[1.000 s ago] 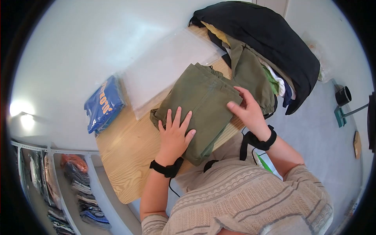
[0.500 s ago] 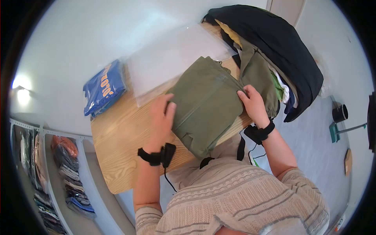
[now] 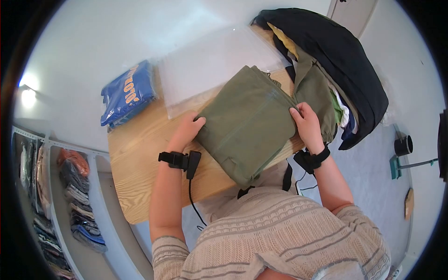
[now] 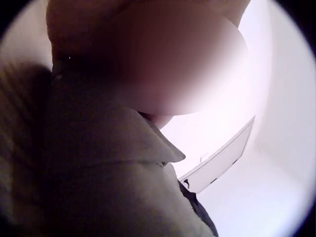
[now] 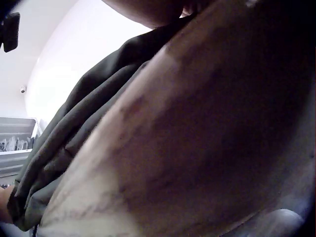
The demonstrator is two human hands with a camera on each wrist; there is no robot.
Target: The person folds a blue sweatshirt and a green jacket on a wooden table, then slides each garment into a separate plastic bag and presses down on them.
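Observation:
A folded olive-green garment (image 3: 247,123) lies over the wooden table's near edge in the head view, a long seam running across its top. My left hand (image 3: 185,129) pinches its left edge, the thumb on top and the other fingers hidden beneath. At the opposite edge my right hand (image 3: 307,122) grips the cloth, thumb uppermost. Loose green folds of the garment (image 5: 74,118) hang beside the table's underside (image 5: 197,148) in the right wrist view. Part of the left wrist view is blurred over.
Behind the garment, clear plastic bags (image 3: 210,65) lie flat on the table (image 3: 135,163). A blue packaged garment (image 3: 128,95) sits at the back left. On the right, a pile of clothes under a black one (image 3: 336,60) overhangs the edge. Shelves (image 3: 100,186) of bagged clothes stand at lower left.
My left hand has lifted off the garment's top, moved left and taken hold of its left edge. The right hand keeps to the right edge. The garment lies turned slightly and more smoothly.

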